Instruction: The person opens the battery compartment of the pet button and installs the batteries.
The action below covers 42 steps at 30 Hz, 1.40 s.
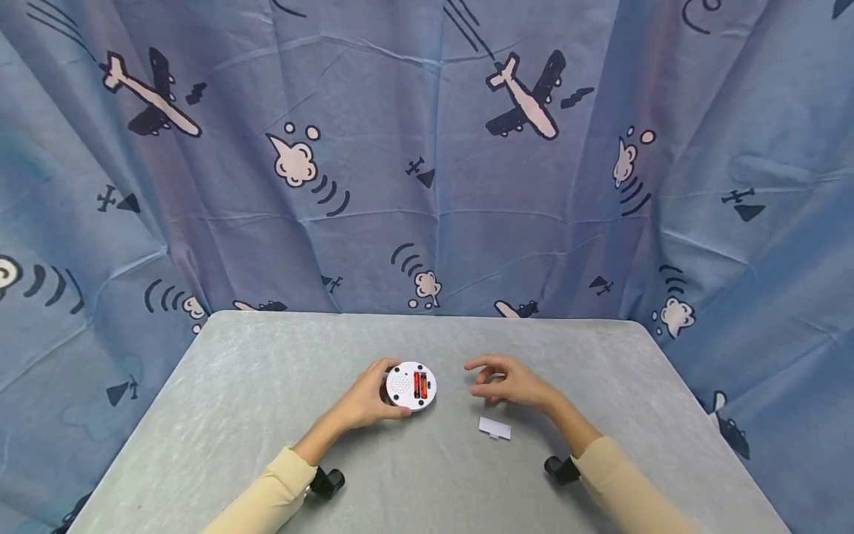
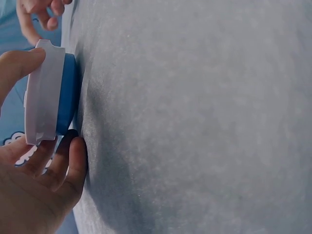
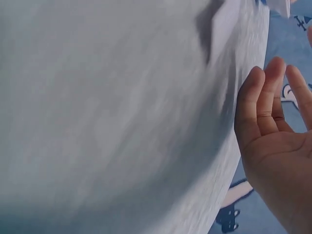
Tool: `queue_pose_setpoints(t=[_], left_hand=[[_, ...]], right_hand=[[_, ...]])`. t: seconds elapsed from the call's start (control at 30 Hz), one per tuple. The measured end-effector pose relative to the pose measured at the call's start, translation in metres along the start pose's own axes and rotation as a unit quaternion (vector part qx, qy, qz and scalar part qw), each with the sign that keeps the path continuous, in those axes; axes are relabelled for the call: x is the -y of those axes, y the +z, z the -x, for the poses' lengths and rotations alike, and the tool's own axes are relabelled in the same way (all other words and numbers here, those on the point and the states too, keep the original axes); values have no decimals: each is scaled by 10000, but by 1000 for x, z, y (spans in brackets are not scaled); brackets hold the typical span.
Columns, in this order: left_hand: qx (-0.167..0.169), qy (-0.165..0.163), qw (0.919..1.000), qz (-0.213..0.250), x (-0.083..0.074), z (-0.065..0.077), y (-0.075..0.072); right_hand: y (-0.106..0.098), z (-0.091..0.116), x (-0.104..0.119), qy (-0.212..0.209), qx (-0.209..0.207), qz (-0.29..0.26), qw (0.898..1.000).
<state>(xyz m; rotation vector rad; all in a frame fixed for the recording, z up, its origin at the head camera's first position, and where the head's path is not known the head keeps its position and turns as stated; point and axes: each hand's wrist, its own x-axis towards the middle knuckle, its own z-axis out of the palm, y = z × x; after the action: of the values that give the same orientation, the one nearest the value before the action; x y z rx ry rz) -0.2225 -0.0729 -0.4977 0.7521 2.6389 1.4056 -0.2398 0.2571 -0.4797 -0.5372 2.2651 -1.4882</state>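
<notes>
My left hand (image 1: 368, 399) grips the edge of a round white battery device (image 1: 402, 387), thumb on the near side and fingers around the far side. Its underside faces up, showing small dark feet, a patch of holes and an uncovered compartment with red batteries (image 1: 420, 385). In the left wrist view the device (image 2: 45, 97) has a blue lower part, close above the table. To its right, my right hand (image 1: 512, 383) hovers with loosely bent fingers and holds nothing. A small white battery cover (image 1: 494, 428) with a tab lies on the table, just nearer than that hand.
The grey-white tabletop (image 1: 267, 363) runs back to a blue curtain (image 1: 373, 148) printed with planes and clouds. Black wrist mounts (image 1: 327, 483) sit under both forearms, close above the table.
</notes>
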Motion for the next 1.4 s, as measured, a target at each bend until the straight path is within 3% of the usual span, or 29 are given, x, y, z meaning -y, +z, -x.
queue_pose_setpoints(t=[0.3,0.7,1.0,1.4], left_hand=[[34,-8,10000,8,0,-1,0],[48,33,10000,46,1,-2,1],[24,15,10000,18,1,0,0],[33,64,9999,155,1,2,0]], right_hand=[[-15,23,-7,-318,147,511,9981],[-12,47,-14,-839,265,999,9911],[-7,61,-15,-768,207,1326,9880],[3,71,-13,-603,33,1264,9901]])
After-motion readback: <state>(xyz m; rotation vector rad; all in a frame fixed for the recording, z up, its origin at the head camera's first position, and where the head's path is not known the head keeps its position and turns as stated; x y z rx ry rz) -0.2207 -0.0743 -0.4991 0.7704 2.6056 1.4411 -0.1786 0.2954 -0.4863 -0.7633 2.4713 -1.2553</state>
